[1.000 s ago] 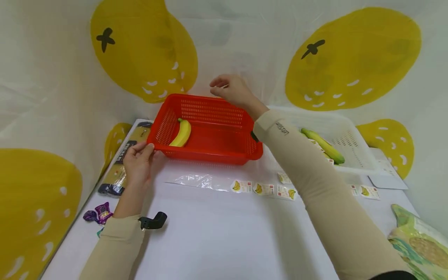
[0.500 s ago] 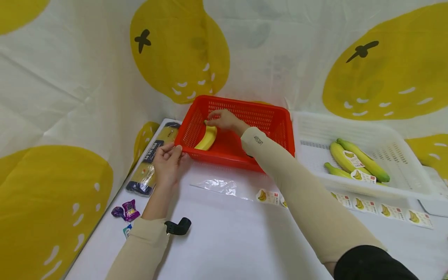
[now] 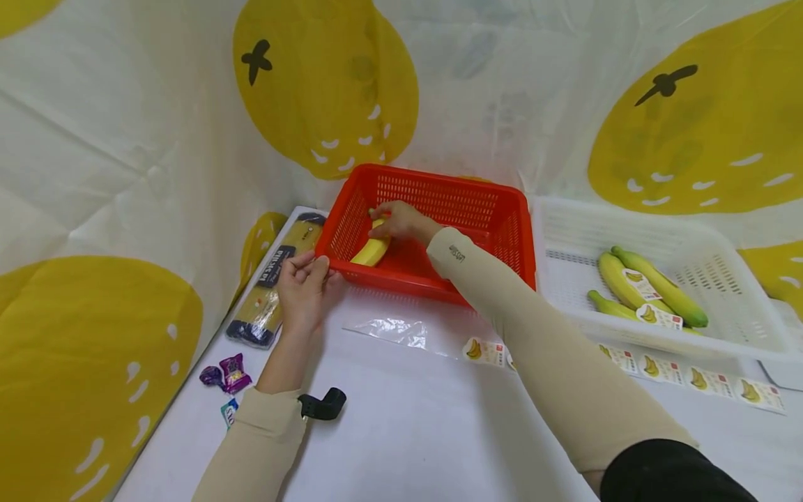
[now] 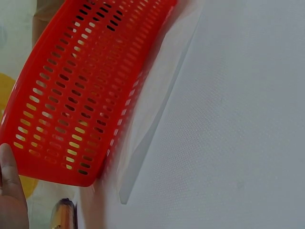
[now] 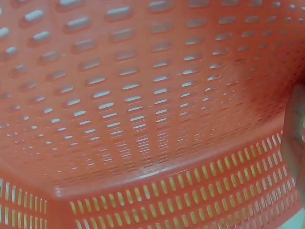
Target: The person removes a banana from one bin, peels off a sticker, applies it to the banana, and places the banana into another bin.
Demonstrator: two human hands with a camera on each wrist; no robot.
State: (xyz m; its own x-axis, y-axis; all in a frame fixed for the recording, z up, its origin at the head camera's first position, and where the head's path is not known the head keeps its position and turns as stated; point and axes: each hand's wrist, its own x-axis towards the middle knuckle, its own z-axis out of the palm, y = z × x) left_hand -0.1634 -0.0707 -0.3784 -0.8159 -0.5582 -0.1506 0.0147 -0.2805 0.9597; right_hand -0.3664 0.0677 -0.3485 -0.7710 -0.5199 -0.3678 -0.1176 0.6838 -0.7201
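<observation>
Yellow banana (image 3: 370,251) lying inside red basket (image 3: 495,209) at its left wall, gripped at the upper end by right hand (image 3: 396,219) with fingers curled round it. Left hand (image 3: 305,289) pinching the basket's near-left corner rim, thumb on top. Basket resting on white bench (image 3: 401,418); white basket (image 3: 740,328) with green-yellow bananas (image 3: 627,282) just beside it, to the right.

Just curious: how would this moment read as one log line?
right hand: grips banana inside red basket | left hand: holds basket's near corner | white basket: three bananas
</observation>
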